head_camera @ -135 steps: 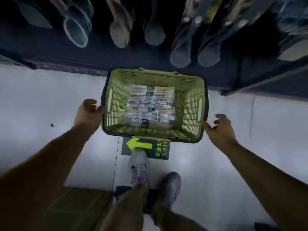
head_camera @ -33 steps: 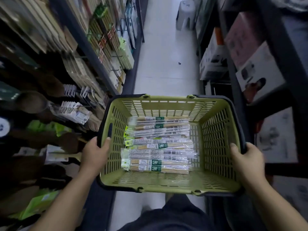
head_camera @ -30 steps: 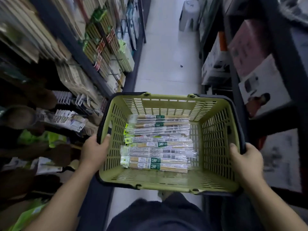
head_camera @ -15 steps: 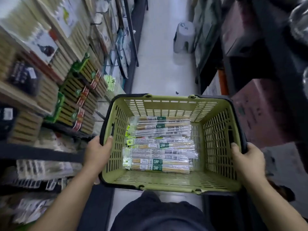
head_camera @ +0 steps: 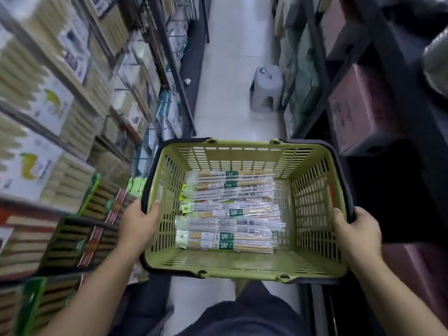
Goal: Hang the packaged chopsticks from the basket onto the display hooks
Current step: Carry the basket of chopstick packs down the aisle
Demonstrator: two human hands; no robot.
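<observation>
**Carrying the stocked basket along the aisle**

The left hand and right hand each have their fingers closed over a side rim of the green basket, held level at waist height. The packaged chopsticks lie flat in a stack on the basket floor. On the person's left, the shelving carries similar packs. Best practice, by judgement: keep the basket level, then set it down near the hooks to free a hand.
</observation>
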